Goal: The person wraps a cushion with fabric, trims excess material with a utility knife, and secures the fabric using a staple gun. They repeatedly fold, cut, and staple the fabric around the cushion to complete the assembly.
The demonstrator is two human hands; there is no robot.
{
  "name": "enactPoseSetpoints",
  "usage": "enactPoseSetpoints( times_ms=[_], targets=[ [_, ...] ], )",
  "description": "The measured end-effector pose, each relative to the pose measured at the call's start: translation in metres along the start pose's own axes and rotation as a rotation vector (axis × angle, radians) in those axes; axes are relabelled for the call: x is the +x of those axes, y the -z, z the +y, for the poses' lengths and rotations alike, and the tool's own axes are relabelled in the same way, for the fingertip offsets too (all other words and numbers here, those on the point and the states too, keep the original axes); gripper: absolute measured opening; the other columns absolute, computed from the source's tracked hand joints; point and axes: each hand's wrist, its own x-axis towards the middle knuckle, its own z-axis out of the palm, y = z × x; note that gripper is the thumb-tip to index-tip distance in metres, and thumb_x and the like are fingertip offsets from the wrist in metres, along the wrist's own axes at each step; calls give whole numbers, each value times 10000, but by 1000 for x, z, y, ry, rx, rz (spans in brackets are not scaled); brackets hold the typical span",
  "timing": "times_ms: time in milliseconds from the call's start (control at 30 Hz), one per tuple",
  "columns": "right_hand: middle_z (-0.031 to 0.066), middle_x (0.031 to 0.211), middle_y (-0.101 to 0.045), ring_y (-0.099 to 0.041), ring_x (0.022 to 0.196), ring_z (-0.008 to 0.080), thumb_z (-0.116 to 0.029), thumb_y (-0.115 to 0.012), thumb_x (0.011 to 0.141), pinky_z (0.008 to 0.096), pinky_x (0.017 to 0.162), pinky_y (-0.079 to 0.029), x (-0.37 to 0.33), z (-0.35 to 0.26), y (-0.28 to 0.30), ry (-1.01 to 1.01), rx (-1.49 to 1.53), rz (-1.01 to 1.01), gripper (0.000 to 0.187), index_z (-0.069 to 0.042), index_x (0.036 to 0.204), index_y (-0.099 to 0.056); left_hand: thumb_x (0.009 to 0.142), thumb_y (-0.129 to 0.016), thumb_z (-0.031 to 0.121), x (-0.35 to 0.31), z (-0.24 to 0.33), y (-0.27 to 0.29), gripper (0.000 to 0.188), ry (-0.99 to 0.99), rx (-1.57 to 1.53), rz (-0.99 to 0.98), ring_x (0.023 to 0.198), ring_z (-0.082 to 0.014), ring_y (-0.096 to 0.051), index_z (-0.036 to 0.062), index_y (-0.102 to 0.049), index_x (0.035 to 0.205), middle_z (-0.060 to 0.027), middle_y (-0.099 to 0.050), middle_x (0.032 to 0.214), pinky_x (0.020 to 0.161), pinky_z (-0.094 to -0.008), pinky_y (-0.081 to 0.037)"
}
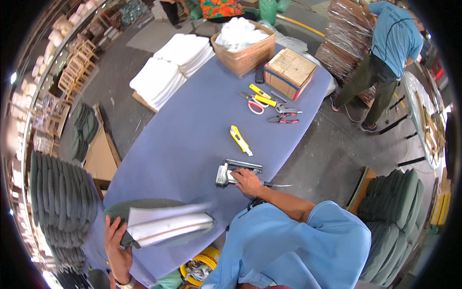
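At the near left of the table, my left hand (119, 248) grips the edge of a dark green seat cushion (117, 209). White padding (161, 216) shows on the cushion, partly smeared by motion. My right hand (249, 183) is closed on the handle of a silver staple gun (223, 174), which lies on the blue-grey table cover (168, 164); a hose (279, 185) trails off beside my wrist. A yellow utility knife (240, 140) lies just beyond the staple gun.
Farther up the table lie scissors (255, 104), red-and-black pliers (284, 118) and two boxes, one cardboard box (245, 60) filled with white stuffing. Green cushion stacks (60, 202) stand left, others (392, 207) right. White pads (156, 82) are stacked beyond. A co-worker (394, 43) bends at the far right.
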Motion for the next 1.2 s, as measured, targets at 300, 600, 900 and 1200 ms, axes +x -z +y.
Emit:
enactPoseSetpoints(
  times_ms=[300, 600, 900, 1200],
  targets=[
    [184, 1259, -627, -674, 959, 337, -236, -660, 956, 447, 866, -548, 97, -132, 64, 290, 639, -321, 472, -70, 1384, -550, 1006, -515, 173, 38, 57, -33, 325, -384, -173, 356, 1468, -504, -337, 26, -669, 1252, -311, -424, 1540, 1209, -614, -252],
    [254, 1271, -594, -597, 1142, 410, -101, -576, 862, 492, 969, -482, 111, -178, 11, 540, 599, -631, 911, -51, 1632, -94, 1120, -325, 413, 3, 6, -204, 539, 215, -448, 475, 1356, -505, -445, 74, -370, 1538, -325, -420, 1509, 1128, -560, -374],
    [178, 922, -715, -717, 784, 305, -104, -689, 784, 412, 682, -584, 111, -187, 63, 420, 722, -735, 548, 46, 1287, -530, 1094, -440, 376, 48, 83, -186, 510, 675, -1413, -81, 1373, -450, -463, -14, -502, 1418, -328, -464, 1484, 1141, -542, -368],
    [172, 896, -700, -704, 694, 252, -98, -583, 888, 404, 644, -559, 86, -159, 61, -50, 740, -661, 485, 24, 1352, -509, 1069, -541, 315, 59, 97, -177, 546, 430, -765, -199, 1194, -311, -577, -83, -471, 1435, -249, -590, 1363, 1059, -401, -435]
  ],
)
